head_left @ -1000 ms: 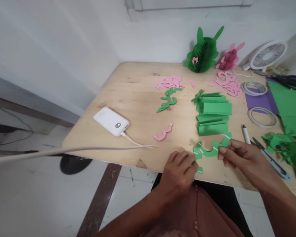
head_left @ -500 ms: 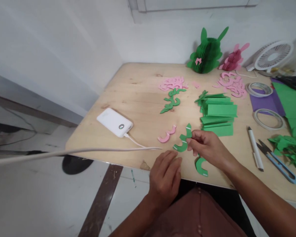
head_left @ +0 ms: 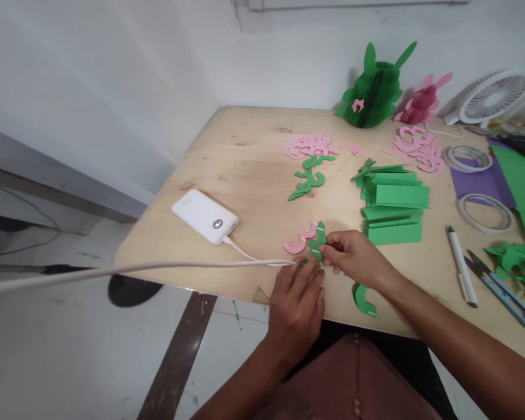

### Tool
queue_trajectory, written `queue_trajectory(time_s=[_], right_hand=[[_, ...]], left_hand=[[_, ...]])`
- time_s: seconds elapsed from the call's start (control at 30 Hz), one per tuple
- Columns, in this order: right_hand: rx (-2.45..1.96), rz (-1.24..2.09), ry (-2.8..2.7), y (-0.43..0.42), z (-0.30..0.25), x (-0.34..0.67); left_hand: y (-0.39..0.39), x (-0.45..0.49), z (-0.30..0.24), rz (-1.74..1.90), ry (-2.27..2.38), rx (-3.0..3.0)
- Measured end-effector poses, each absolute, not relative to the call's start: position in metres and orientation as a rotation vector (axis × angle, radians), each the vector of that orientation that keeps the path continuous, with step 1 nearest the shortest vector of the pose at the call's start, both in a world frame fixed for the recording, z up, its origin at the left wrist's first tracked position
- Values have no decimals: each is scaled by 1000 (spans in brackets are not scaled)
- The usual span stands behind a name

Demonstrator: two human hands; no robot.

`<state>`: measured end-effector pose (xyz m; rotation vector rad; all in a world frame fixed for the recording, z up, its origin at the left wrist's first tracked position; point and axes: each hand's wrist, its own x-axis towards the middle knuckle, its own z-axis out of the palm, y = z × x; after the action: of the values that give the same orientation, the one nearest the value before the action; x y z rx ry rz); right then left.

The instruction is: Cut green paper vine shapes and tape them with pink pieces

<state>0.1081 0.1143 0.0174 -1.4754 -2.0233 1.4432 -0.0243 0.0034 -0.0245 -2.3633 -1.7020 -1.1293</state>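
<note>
My right hand (head_left: 354, 256) pinches the edge of a green paper cutout (head_left: 319, 238) that has curved edges and small whitish strips on it. The cutout's upper tip overlaps the end of a pink wavy paper cutout (head_left: 295, 246) lying on the table. My left hand (head_left: 295, 303) rests with its fingers laid out over the cutout's lower end, which they partly hide. Below my right wrist lies another curved green cutout (head_left: 364, 300) with a whitish strip at its end.
Folded green paper strips (head_left: 398, 195), pink cutouts (head_left: 312, 146) and green cutouts (head_left: 308, 178) lie farther back. A white power bank (head_left: 205, 214) and its cable (head_left: 179, 265) are left. Tape rolls (head_left: 485, 213), a white pen (head_left: 462, 268) and blue-handled snips (head_left: 505, 294) lie right.
My right hand has moved left with the green cutout, bringing it against the pink one. The fingers of my left hand have come over the cutout's lower end.
</note>
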Motion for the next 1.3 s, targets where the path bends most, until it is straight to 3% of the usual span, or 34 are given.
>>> queue_trajectory(time_s=[0.2, 0.5, 0.87, 1.3], right_hand=[[-1522, 765, -2457, 111, 34, 127], [-1458, 366, -2348, 79, 31, 177], [-1221, 274, -2391, 65, 16, 213], [-1038, 129, -2576, 70, 9, 203]], left_hand=[[5, -25, -25, -1134, -1707, -2385], [10, -26, -25, -1162, -1688, -2316], [4, -2, -15, -1300, -1662, -2473], [12, 13, -18, -884, -1270, -2775]])
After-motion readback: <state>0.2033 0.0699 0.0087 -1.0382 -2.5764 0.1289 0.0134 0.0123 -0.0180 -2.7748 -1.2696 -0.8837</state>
